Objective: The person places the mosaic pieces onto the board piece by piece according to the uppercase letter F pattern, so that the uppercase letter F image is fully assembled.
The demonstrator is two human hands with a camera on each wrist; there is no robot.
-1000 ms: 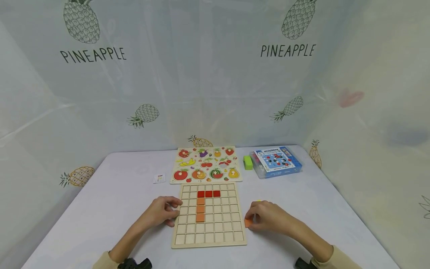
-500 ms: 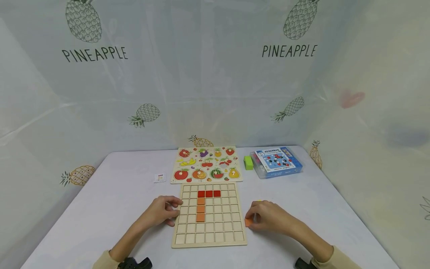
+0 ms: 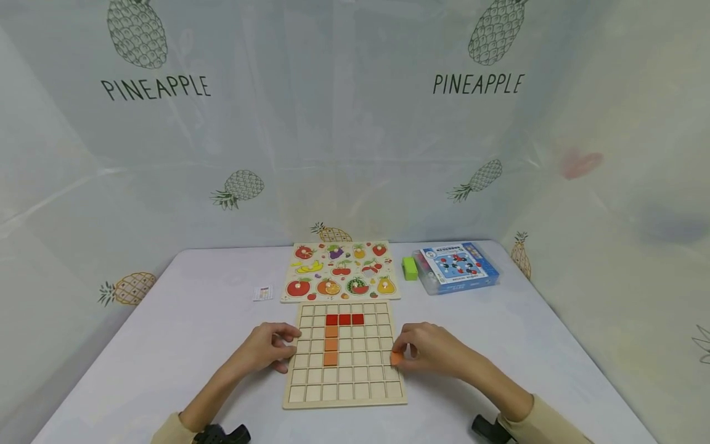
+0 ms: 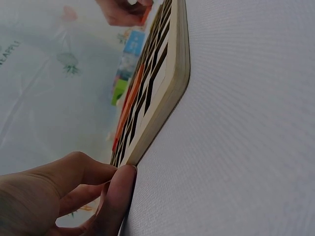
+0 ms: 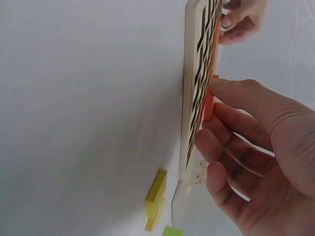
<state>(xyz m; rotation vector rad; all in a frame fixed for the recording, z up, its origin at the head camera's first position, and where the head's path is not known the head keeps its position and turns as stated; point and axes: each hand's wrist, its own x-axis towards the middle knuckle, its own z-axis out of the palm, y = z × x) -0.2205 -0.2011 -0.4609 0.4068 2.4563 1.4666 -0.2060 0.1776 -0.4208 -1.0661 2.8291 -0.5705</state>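
A wooden grid board (image 3: 345,393) lies on the table, with a row of red tiles (image 3: 345,319) and a column of orange tiles (image 3: 331,345) in its squares. At its left edge, my left hand (image 3: 270,349) pinches the rim between thumb and finger, as the left wrist view shows. My right hand (image 3: 429,348) is over the board's right edge. Its thumb and fingers pinch a loose orange square tile (image 5: 210,103), held above the board surface in the right wrist view. The other fingers of this hand are loosely curled.
Behind the board lies a fruit puzzle (image 3: 341,271), with a small printed card (image 3: 263,293) to its left. A green block (image 3: 410,269) and a boxed molecule kit (image 3: 457,268) stand at the back right. Yellow pieces (image 5: 156,196) lie right of the board.
My right hand has lifted the orange tile from beside the board and moved left over its right edge. My left hand stays at the left rim.
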